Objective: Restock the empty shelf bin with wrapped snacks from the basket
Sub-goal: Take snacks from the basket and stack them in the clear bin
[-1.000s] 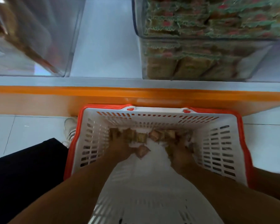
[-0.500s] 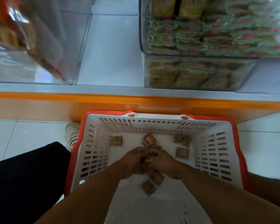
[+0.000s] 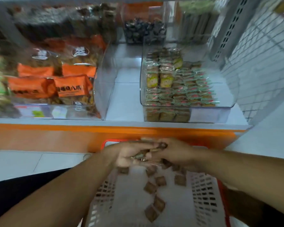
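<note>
Both hands, left (image 3: 129,154) and right (image 3: 174,153), meet above the basket (image 3: 203,194), fingers curled around a clump of small brown snacks (image 3: 143,155). Blur hides how those packets point. Loose ones (image 3: 154,208) lie scattered on the basket floor, tilted various ways. The empty bin (image 3: 105,82) sits on the shelf beyond, its long axis running near to far.
</note>
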